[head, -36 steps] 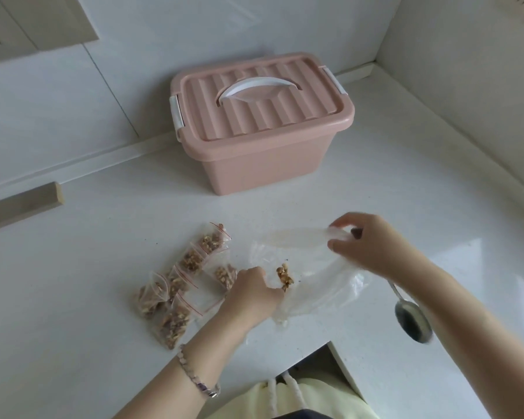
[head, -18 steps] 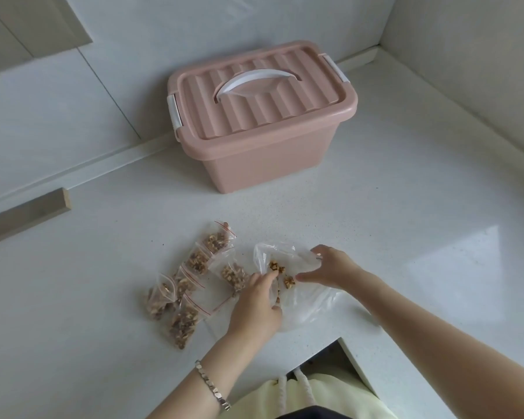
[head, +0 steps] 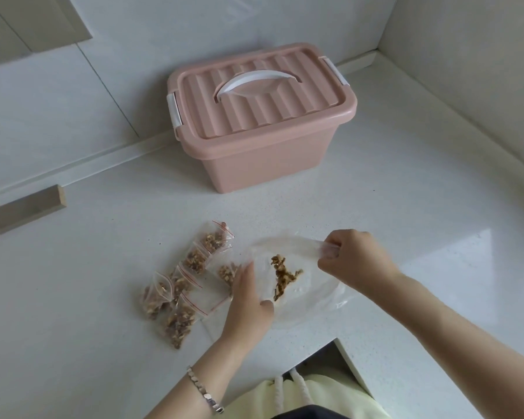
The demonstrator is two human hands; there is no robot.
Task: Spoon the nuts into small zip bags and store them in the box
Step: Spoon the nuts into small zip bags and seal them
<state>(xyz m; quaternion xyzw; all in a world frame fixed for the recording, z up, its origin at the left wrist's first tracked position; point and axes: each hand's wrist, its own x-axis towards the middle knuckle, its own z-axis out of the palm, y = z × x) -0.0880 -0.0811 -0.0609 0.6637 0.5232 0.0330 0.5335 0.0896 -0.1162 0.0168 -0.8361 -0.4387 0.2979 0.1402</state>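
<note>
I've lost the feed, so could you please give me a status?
Left hand, right hand grip big nut bag. Small bags filled, alongside. Box lid shut.

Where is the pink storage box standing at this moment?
In the head view the pink box stands at the back centre of the counter, near the wall, beyond the small bags of nuts.

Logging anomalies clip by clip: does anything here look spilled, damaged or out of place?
Nothing stands out. The nuts are inside the large clear bag held by the left hand and right hand; the small zip bags lie clustered on the counter, none visibly spilled; the pink box sits shut.
</note>
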